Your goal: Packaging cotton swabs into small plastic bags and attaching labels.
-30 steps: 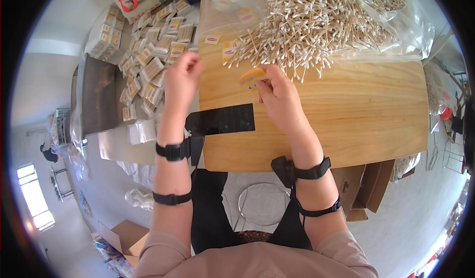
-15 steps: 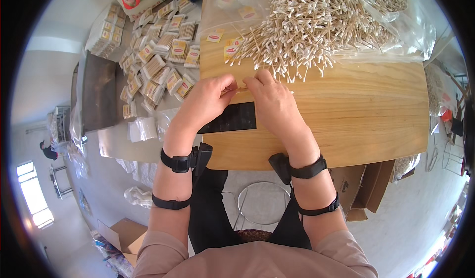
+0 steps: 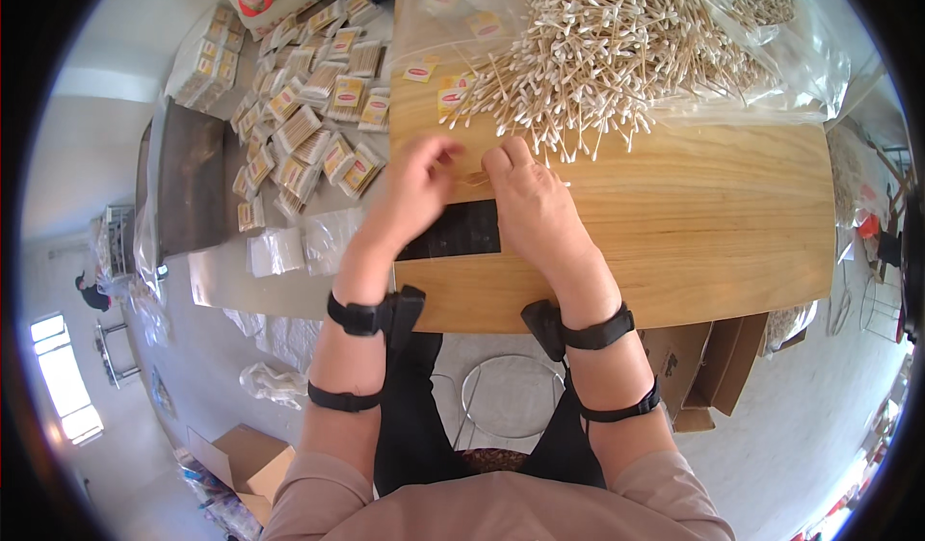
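Note:
Smeared by motion, my left hand (image 3: pixel 420 186) hovers over the table beside the dark flat panel (image 3: pixel 453 231), with its fingers curled and apart from my right hand. Whether it holds anything cannot be made out. My right hand (image 3: pixel 532 194) is closed on a few cotton swabs (image 3: pixel 472 179); their thin sticks poke out on its left side and a white tip shows on its right. Just beyond both hands spreads a large heap of loose cotton swabs (image 3: pixel 617 50) with wooden sticks. Small yellow printed cards (image 3: pixel 417 72) lie at the heap's left edge.
Many small packs of swabs (image 3: pixel 308 107) cover the grey surface at left, near clear plastic bags (image 3: pixel 277 252). Clear plastic sheeting (image 3: pixel 785 69) lies around the heap on the wooden table (image 3: pixel 694 223). Cardboard boxes (image 3: pixel 703 368) stand below on the right.
My left hand has come away from my right hand, moving slightly left, so a gap shows between them. My right hand stays nearly in place, still closed on the swabs.

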